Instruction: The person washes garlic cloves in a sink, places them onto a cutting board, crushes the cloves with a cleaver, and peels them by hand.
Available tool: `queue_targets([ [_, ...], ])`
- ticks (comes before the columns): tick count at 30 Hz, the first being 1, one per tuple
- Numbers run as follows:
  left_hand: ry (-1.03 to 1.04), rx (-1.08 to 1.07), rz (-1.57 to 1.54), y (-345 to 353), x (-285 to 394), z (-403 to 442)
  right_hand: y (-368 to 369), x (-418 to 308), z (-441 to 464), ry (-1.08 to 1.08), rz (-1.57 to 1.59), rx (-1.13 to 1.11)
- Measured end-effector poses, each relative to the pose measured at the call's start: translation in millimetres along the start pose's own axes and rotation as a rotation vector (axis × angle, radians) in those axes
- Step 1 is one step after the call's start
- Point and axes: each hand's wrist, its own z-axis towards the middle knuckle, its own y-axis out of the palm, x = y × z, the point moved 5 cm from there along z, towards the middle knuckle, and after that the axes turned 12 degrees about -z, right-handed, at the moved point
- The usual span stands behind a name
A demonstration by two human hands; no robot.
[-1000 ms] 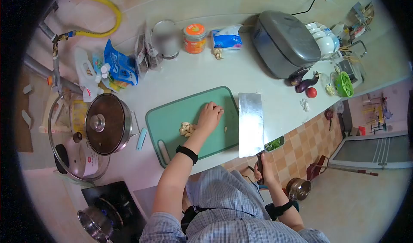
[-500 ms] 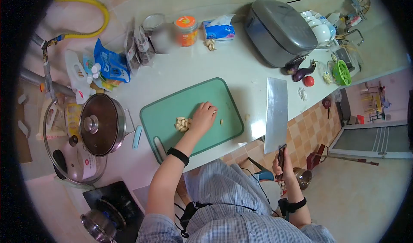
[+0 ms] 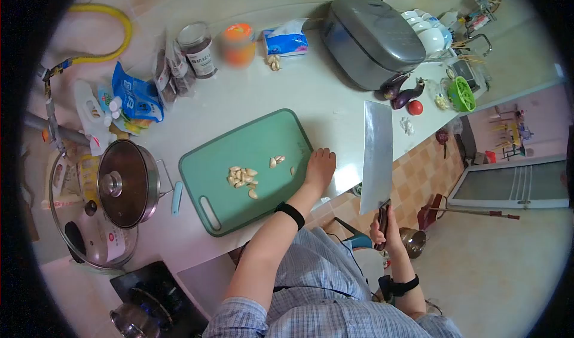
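A green cutting board (image 3: 239, 138) lies on the white counter with a small pile of peeled garlic cloves (image 3: 240, 177) near its middle. A few more garlic cloves (image 3: 276, 161) sit apart to the right, and a single one is close to the right edge. My left hand (image 3: 321, 169) is at the board's right edge, fingers curled down to the counter; whatever is beneath the fingertips is hidden. Off the counter's front edge, my right hand (image 3: 387, 231) grips the dark handle of a cleaver (image 3: 376, 158), its broad blade pointing up and away from me.
A grey rice cooker (image 3: 376, 42) stands at the back, with eggplants (image 3: 408, 94) and a tomato (image 3: 415, 107) beside it. Garlic bulbs (image 3: 274, 62) lie by the tissue pack (image 3: 286, 43). On the left are a lidded pan (image 3: 128, 182) and a light-blue-handled tool (image 3: 177, 198).
My left hand has moved right, from the middle of the board to its right edge, uncovering a few garlic cloves. The cleaver remains in my right hand. The view has shifted slightly.
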Motion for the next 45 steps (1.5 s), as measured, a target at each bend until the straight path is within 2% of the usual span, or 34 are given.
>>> queue_targets([
  [4,-0.018,-0.1,-0.027,3.3,-1.2,5.4,2.4,-1.6,-4.6,-0.007,0.012,-0.005],
  [6,-0.132,0.016,-0.413,-14.0,-10.7,8.3,2.6,-0.9,-3.8,-0.004,0.03,-0.02],
  [7,-0.13,0.009,-0.409,-24.5,-14.2,8.3,4.6,0.4,-4.0,0.023,0.081,-0.08],
  [9,-0.18,0.209,-0.493,-53.5,-34.0,5.7,5.8,2.7,-4.3,0.047,0.135,-0.14],
  [11,-0.161,0.229,-0.392,-56.3,-61.0,4.0,17.5,4.5,-7.3,0.155,0.39,-0.385],
  [12,-0.142,0.253,-0.293,-57.4,-71.7,0.8,19.0,4.4,-5.4,0.159,0.386,-0.389],
  [14,-0.167,0.23,-0.249,-57.9,-88.1,-7.1,38.4,1.2,-7.1,0.268,0.639,-0.701],
  [16,-0.205,0.145,-0.23,-59.1,-94.8,-11.0,46.9,1.7,-3.8,0.317,0.676,-0.743],
  [19,-0.211,0.155,-0.245,-66.9,-99.0,-19.5,62.8,-3.8,2.3,0.365,0.675,-0.828],
  [22,-0.246,0.258,-0.278,-82.9,-108.0,-30.7,61.7,1.3,20.2,0.374,0.307,-0.512],
  [23,-0.246,0.26,-0.271,-88.5,-111.9,-36.1,65.9,0.3,23.9,0.372,0.307,-0.519],
  [25,-0.459,0.277,-0.329,-96.1,-130.8,-55.7,66.0,6.3,32.8,0.403,0.12,-0.38],
  [27,-0.396,0.241,-0.299,-95.3,-131.0,-63.4,69.2,19.0,41.7,0.389,0.125,-0.435],
  [32,-0.216,0.201,-0.35,-77.9,-118.6,-46.3,65.5,41.7,47.9,0.437,0.046,-0.344],
  [39,-0.246,0.104,-0.379,-68.5,-107.6,-30.3,58.5,29.8,40.9,0.353,0.004,-0.31],
  [41,-0.188,0.005,-0.369,-62.9,-106.2,-38.0,56.2,28.3,39.8,0.338,0.001,-0.293],
  [45,-0.142,-0.013,-0.446,-70.5,-107.9,-60.3,55.4,38.7,41.0,0.349,0.039,-0.29],
])
